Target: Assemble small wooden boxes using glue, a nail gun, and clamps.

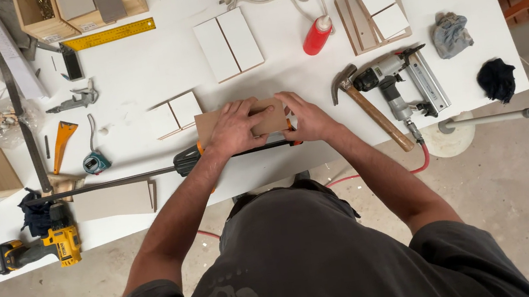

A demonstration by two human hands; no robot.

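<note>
At the middle of the frame, a flat brown board piece (260, 118) with a smooth matte face lies on the white table (150, 68), pinned under both hands: the left hand (234, 128) is spread flat over its left half, and the right hand (305, 120) curls around its right edge with the fingers folded onto the top. Just below the hands a long dark bar clamp (144, 177) with an orange and black grip runs across the table, and a wooden-handled hammer (369, 106) and a grey metal nail gun (400, 84) lie right of centre.
</note>
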